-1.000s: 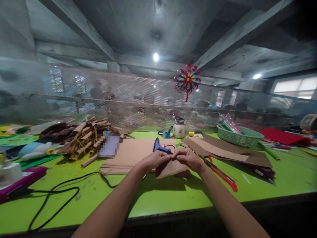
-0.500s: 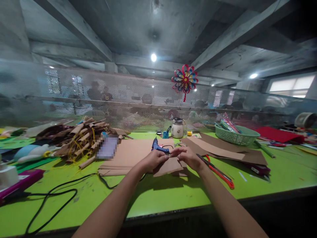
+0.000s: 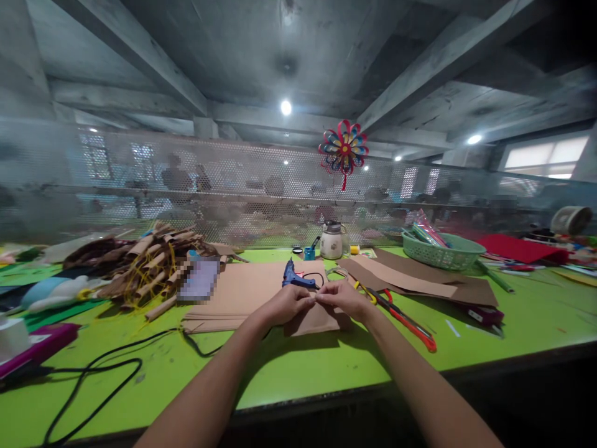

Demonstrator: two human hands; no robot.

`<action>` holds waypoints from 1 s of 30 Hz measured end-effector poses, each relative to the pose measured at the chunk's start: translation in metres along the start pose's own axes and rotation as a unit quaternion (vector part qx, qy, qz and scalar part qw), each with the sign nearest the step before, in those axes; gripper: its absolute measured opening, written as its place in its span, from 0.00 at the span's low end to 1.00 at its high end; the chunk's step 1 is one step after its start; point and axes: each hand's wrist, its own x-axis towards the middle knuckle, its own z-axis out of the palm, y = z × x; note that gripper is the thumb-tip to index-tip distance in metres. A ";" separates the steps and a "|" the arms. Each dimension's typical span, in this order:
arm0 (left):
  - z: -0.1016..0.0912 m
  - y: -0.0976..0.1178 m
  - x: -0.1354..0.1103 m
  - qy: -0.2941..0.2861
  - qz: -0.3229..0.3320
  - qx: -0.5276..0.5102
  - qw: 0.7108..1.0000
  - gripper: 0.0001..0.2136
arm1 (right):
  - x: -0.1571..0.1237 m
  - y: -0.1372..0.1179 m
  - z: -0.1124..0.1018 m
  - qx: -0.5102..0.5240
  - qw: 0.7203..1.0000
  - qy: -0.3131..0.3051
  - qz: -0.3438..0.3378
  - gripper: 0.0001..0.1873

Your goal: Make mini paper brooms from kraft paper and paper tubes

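My left hand (image 3: pixel 293 303) and my right hand (image 3: pixel 342 298) meet over the green table, fingertips pinched close together. Between them they grip the far edge of a brown paper piece (image 3: pixel 311 323), which hangs toward me. Just beyond my fingers lies a blue glue gun (image 3: pixel 297 277), nozzle pointing away. To the left, a stack of brown paper sheets (image 3: pixel 247 283) rests flat, partly covered by my left hand. Beside my right hand are an orange utility knife (image 3: pixel 413 326) and the yellow handle of a tool (image 3: pixel 365 292). My pinched fingertips hide the paper's upper edge.
A black cord (image 3: pixel 88 367) loops across the table's left side. Behind it sits a pile of rolled brown paper (image 3: pixel 153 261). A lidded jar (image 3: pixel 331 241) and a green basket (image 3: pixel 443 252) stand at the back. Long brown strips (image 3: pixel 405 278) lie on the right.
My right hand has moved left and down, its fingers closing into a pinch against my left hand's fingertips. The paper between them has shifted slightly. The view has turned a little.
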 end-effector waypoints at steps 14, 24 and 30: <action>-0.003 0.003 -0.002 0.005 -0.007 -0.023 1.000 0.19 | -0.001 -0.004 -0.002 0.005 0.999 0.021 0.028 0.19; -0.009 0.007 -0.006 -0.033 -0.020 -0.061 0.997 0.26 | -0.001 -0.007 -0.003 0.017 1.000 0.013 0.006 0.21; -0.011 0.008 -0.010 -0.044 -0.035 -0.070 0.996 0.29 | -0.003 -0.010 -0.004 0.008 1.000 -0.005 -0.001 0.22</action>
